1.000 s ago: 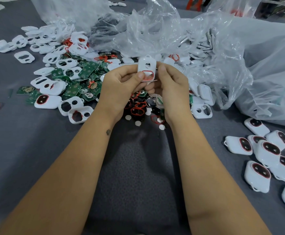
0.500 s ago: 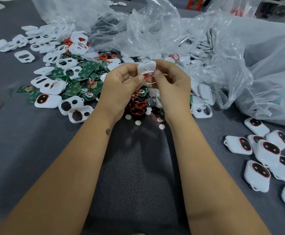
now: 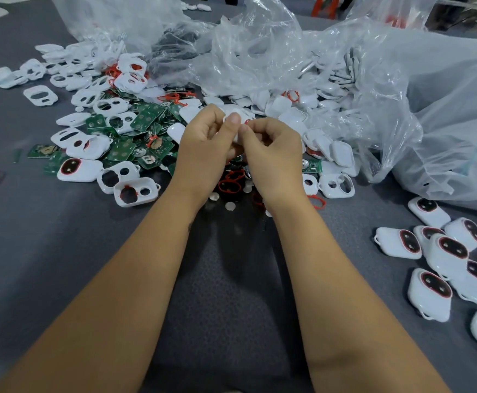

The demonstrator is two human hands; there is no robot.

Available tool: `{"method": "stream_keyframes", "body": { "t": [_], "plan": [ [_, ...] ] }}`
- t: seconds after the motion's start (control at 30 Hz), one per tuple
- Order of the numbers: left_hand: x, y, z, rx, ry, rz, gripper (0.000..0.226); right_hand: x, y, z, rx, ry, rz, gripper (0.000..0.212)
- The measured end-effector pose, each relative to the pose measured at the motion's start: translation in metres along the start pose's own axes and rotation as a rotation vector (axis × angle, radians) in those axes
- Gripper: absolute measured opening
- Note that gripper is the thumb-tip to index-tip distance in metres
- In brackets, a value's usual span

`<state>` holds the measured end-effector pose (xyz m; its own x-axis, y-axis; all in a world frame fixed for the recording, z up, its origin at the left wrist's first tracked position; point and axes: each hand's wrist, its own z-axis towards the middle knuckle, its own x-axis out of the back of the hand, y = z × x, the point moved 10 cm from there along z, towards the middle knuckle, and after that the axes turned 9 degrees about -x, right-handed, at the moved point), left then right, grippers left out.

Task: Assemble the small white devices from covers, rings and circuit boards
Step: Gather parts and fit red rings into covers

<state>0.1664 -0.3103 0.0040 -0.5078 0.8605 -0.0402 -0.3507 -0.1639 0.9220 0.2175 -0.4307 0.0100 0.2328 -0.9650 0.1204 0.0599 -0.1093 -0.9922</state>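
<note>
1. Both hands are working close together above the middle of the table. The left hand and the right hand are pinching one white cover between them, thumbs meeting on its face, with a sliver of red ring showing at the right thumb. The fingers are hiding most of the cover, so whether the ring is fully seated cannot be told.

2. The ring is probably being pressed into the cover's opening. If the thumbs are pushing unevenly, one side may be popping out while the other goes in, leaving it twisted or pinched.

3. The cover is thin plastic, so hard squeezing may be bending or cracking it around the cutouts.

4. A slip would be dropping the piece into the loose red rings and small white discs lying just below the hands, where it would be mixing with unfinished parts.

5. The green circuit boards and the empty covers are lying jumbled to the left, so the next pick risks dragging extra pieces along.

6. The finished devices are sitting well apart on the right; an unchecked ring could be ending up among them unnoticed.
</note>
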Motion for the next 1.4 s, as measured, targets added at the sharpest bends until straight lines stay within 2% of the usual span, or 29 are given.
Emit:
{"method": "stream_keyframes", "body": {
  "t": [0.1, 0.27, 0.4, 0.5, 0.7, 0.97, 1.1, 1.27, 1.4],
  "plan": [
    [-0.005, 0.003, -0.002, -0.028, -0.030, 0.037, 0.024, -0.004, 0.004, 0.001, -0.037, -0.048, 0.052, 0.012],
    [-0.007, 0.004, -0.003, -0.019, -0.042, 0.063, 0.028, -0.003, 0.004, 0.004, -0.010, -0.043, 0.040, 0.016],
    [-0.006, 0.006, -0.004, -0.002, -0.001, 0.034, 0.022, -0.002, 0.004, 0.003, 0.008, -0.019, 0.039, 0.014],
    [-0.002, 0.004, -0.006, 0.025, 0.044, 0.002, 0.030, -0.003, 0.005, 0.002, 0.011, -0.014, 0.026, 0.016],
    [0.005, 0.010, -0.005, -0.049, 0.134, 0.074, 0.034, -0.006, -0.001, 0.001, 0.061, 0.013, -0.048, 0.018],
    [0.006, 0.007, -0.003, -0.021, 0.114, 0.039, 0.032, -0.005, -0.001, -0.001, 0.079, 0.020, -0.001, 0.020],
    [-0.001, 0.005, -0.002, 0.003, 0.037, -0.071, 0.029, -0.003, -0.002, -0.002, 0.075, 0.031, 0.032, 0.025],
    [-0.001, 0.001, -0.002, 0.021, 0.040, -0.170, 0.030, -0.005, -0.002, -0.002, 0.051, -0.016, 0.067, 0.024],
    [0.000, 0.004, -0.003, -0.013, 0.058, -0.117, 0.028, -0.004, -0.001, -0.001, 0.028, -0.017, 0.076, 0.023]
  ]
}}
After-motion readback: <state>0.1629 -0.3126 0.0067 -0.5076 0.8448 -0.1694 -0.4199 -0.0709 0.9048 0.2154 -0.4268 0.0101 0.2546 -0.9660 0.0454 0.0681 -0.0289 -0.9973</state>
